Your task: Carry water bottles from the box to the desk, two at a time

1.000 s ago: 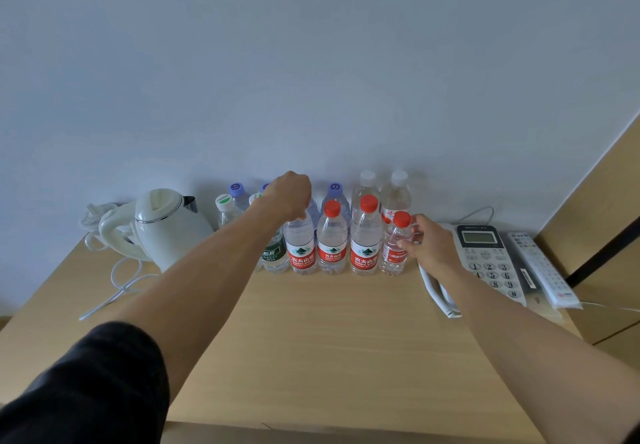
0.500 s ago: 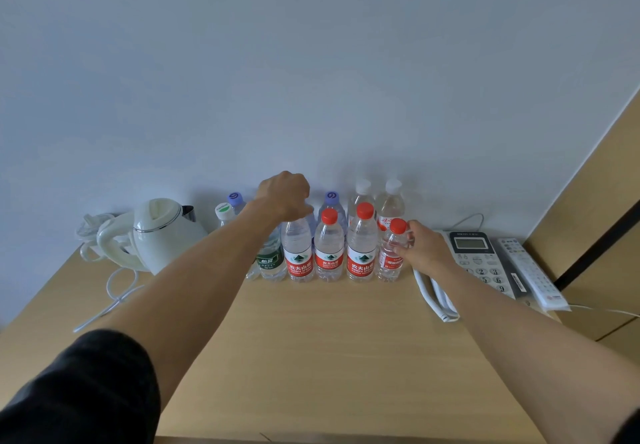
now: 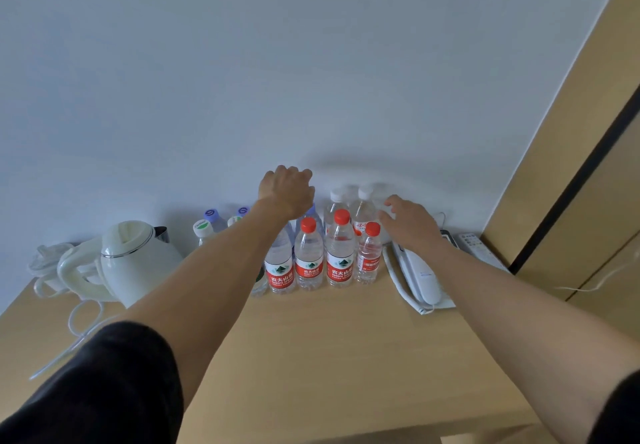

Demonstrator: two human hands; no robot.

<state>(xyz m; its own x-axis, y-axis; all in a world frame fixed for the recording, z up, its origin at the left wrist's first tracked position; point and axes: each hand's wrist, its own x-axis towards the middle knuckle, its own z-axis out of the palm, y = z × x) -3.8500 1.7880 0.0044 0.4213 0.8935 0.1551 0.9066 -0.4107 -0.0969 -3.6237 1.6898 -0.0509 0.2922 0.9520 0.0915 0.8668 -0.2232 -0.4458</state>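
Now both hands above the bottles (image 3: 341,249) at frame centre
Left hand (image 3: 287,191) fingers curled, holding nothing; right hand (image 3: 410,223) fingers spread, over the worktop (image 3: 329,357)

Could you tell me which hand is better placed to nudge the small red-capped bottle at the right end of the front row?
Right hand: it hovers open beside the small red-capped bottle; the left hand is further left.
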